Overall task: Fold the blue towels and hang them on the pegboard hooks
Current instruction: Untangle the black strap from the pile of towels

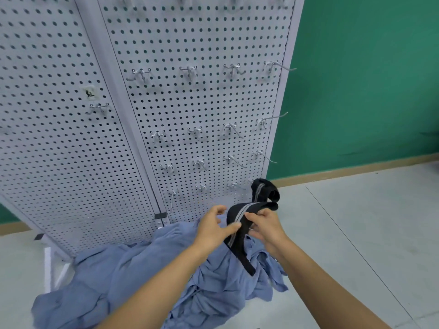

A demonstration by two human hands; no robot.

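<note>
You see soft, matt, crumpled cloth in the blue towels (133,276) at lower centre, and a woven black band (237,217) with a grey stripe. The pegboard (202,43) looks like matt painted metal; its hooks (188,70) are shiny wire. The floor (356,233) is smooth, faintly glossy.
</note>
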